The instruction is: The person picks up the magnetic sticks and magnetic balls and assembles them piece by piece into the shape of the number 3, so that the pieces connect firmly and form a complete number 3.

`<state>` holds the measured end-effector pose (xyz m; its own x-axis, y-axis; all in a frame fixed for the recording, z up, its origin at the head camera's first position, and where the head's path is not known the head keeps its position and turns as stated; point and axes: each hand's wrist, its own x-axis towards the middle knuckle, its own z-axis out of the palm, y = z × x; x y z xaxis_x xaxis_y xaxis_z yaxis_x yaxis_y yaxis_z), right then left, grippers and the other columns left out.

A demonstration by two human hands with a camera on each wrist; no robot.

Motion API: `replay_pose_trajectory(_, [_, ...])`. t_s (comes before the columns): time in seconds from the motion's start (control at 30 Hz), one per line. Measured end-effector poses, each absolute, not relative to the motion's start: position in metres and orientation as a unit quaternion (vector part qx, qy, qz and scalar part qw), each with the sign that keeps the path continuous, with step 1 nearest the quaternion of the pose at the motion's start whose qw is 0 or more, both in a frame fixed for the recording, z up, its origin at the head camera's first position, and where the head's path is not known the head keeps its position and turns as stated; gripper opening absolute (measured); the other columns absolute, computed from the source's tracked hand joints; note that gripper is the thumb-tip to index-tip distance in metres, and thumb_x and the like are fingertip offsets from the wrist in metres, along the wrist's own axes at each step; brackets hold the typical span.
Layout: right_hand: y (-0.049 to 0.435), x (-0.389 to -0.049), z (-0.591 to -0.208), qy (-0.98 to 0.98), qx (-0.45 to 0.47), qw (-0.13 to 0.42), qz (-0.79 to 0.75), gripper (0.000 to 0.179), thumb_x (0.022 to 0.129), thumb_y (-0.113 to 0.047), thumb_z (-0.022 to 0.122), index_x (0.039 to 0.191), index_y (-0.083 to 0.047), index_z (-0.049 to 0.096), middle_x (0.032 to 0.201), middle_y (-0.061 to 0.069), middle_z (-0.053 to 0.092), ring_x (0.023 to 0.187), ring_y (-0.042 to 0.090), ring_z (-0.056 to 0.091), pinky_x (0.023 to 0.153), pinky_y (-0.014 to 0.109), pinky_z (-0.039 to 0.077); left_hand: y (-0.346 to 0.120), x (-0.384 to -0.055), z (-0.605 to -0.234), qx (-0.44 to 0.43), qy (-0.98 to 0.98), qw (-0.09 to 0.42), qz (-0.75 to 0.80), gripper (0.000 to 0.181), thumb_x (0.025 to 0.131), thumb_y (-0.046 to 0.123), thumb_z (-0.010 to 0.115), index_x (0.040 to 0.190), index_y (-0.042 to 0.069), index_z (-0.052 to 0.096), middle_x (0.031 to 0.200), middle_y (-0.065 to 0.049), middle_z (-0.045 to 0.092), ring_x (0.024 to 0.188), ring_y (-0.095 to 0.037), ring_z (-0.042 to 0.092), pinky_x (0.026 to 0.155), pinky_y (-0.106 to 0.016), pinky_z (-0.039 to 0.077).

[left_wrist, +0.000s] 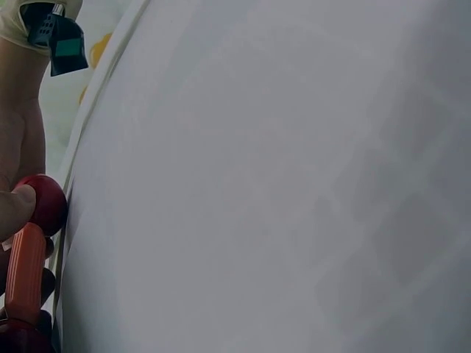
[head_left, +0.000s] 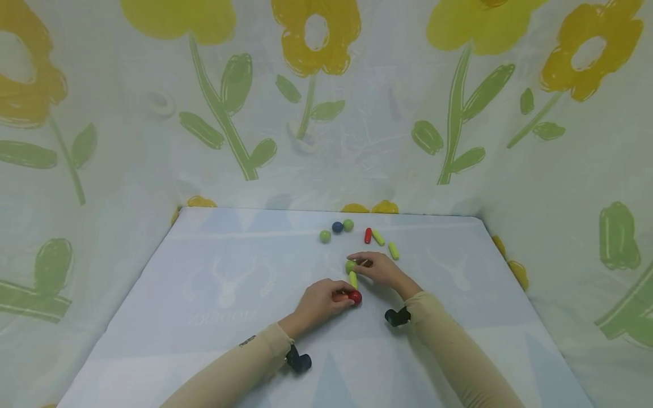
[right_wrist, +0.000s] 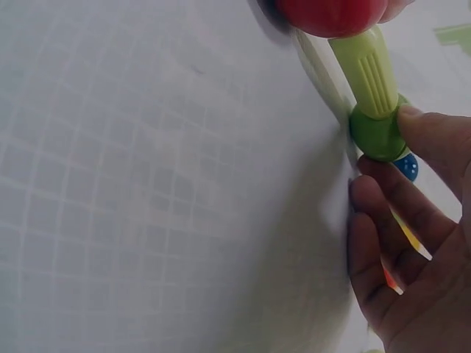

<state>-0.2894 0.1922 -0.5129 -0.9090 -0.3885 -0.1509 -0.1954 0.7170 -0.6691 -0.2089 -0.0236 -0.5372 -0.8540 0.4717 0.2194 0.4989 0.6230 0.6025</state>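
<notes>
Faint mirrored lettering (head_left: 223, 317) on the tablecloth (head_left: 168, 283) reads "MODERN"; the mark (head_left: 247, 341) on the left sleeve (head_left: 255, 357) is illegible.

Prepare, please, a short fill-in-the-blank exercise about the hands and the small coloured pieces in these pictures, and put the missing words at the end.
1. The left hand grips a ball of the colour ____.
2. The right hand pinches another ball of the colour ____.
3. Farther off, the blue ball lies between ____ loose green balls.
4. Near two loose yellow-green sticks lies a single stick of the colour ____.

Missing words: red; green; two; red.
</notes>
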Motion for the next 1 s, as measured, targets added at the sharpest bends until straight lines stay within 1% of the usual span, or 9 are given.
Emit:
replay_pose_trajectory(0.6, [0.1921, -0.2861, -0.5157, 0.912, -0.155, 0.126, -0.358, 0.032, 0.099, -0.030, 0.067, 0.131, -0.024, 0.069, 0.116, 0.000, 0.068, 0.103, 0.019, 0.064, 0.089, 0.041, 0.053, -0.0237, -0.2096, -0.5387, -0.271, -0.900, 0.017, -0.341, 0.029, 0.091, 0.034, 0.078, 0.119, 0.029, 0.075, 0.102, 0.010, 0.071, 0.086, -0.006, 0.057, 0.076, -0.026, 0.047])
replay_pose_trajectory(0.8, [0.1915, -0.2853, -0.5156, 0.911, -0.147, 0.130, -0.363, 0.032, 0.099, -0.030, 0.067, 0.130, -0.026, 0.068, 0.116, 0.000, 0.068, 0.104, 0.019, 0.063, 0.089, 0.041, 0.053, -0.0234, -0.2095, -0.5369, -0.271, -0.901, 0.012, -0.338, 0.032, 0.092, 0.033, 0.077, 0.123, 0.027, 0.075, 0.106, 0.008, 0.072, 0.088, -0.006, 0.057, 0.076, -0.025, 0.047])
replay_pose_trajectory(1.0, [0.1930, -0.2842, -0.5141, 0.908, -0.156, 0.125, -0.368, 0.034, 0.098, -0.031, 0.068, 0.132, -0.022, 0.068, 0.115, 0.002, 0.069, 0.103, 0.020, 0.064, 0.088, 0.042, 0.053, -0.0235, -0.2093, -0.5359, -0.271, -0.901, 0.004, -0.340, 0.030, 0.092, 0.033, 0.077, 0.122, 0.027, 0.076, 0.105, 0.009, 0.072, 0.089, -0.005, 0.057, 0.078, -0.025, 0.048])
